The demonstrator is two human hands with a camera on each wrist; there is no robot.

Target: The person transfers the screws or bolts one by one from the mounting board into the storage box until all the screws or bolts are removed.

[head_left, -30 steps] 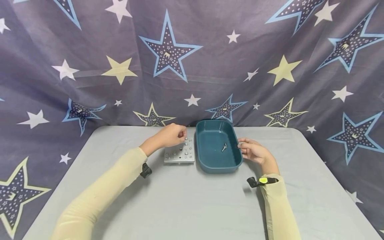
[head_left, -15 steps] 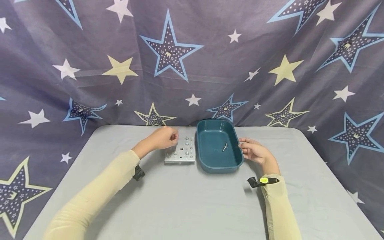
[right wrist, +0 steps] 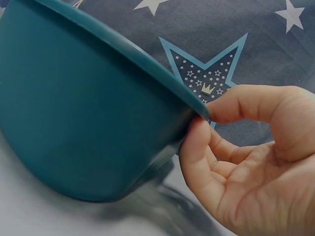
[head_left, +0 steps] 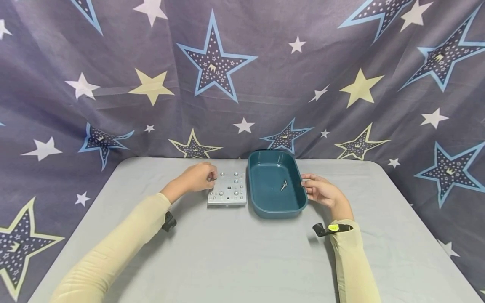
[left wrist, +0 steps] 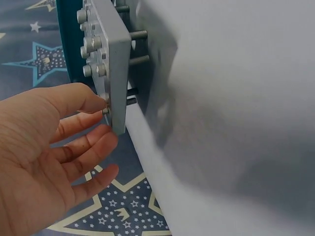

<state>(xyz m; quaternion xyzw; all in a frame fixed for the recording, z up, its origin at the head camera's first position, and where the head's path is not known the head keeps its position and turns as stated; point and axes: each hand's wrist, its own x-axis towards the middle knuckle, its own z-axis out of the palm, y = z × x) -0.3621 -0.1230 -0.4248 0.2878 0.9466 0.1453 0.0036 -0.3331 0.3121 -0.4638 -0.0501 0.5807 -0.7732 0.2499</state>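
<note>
A silver metal plate (head_left: pixel 227 200) with several bolts standing in its holes sits left of a teal plastic tray (head_left: pixel 275 214). My left hand (head_left: pixel 197 176) is at the plate's left side, its thumb and index finger pinching a small bolt (left wrist: pixel 105 111) at the plate's edge. In the left wrist view, threaded bolt ends (left wrist: pixel 139 35) stick out below the plate. My right hand (head_left: pixel 322 190) pinches the tray's right rim between thumb and finger; the right wrist view shows this grip on the tray wall (right wrist: pixel 98 108). A few loose bolts (head_left: pixel 283 185) lie inside the tray.
Both things stand near the back edge of a table with a light grey cover (head_left: pixel 242 261). Behind it hangs a dark curtain (head_left: pixel 265 105) printed with stars. A small black camera (head_left: pixel 169 221) sits on the left wrist, another (head_left: pixel 320 229) on the right.
My left hand has moved left across the plate, from its far right side to its left side, uncovering more bolts. The right hand and tray have stayed in place.
</note>
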